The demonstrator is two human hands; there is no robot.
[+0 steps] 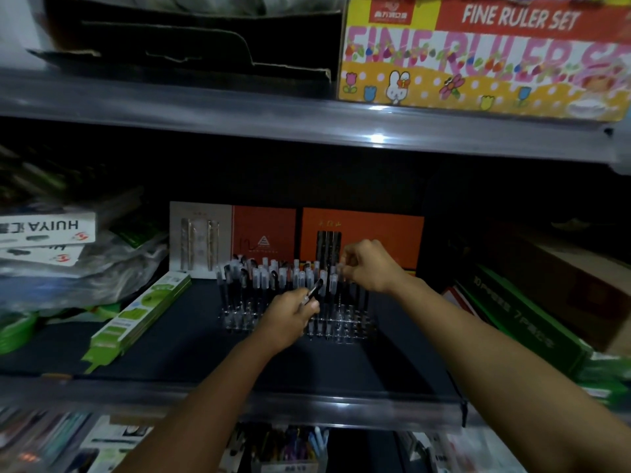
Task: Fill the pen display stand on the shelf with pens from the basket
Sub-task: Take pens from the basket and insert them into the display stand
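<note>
Already the left hand grips a pen, its long axis tilted up and to the right, tip end hidden in the fist. The stand sits on the shelf just beyond that hand, its front holes bare. The right hand pinches a standing pen at the rear right. By my judgement the left is nearer the bare holes, and its pen must swing upright first.

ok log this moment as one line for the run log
stage: filling | left hand: grips pen | right hand: pinching at pen tops, stand's back right | pen display stand: front slots empty | basket: unseen
</note>
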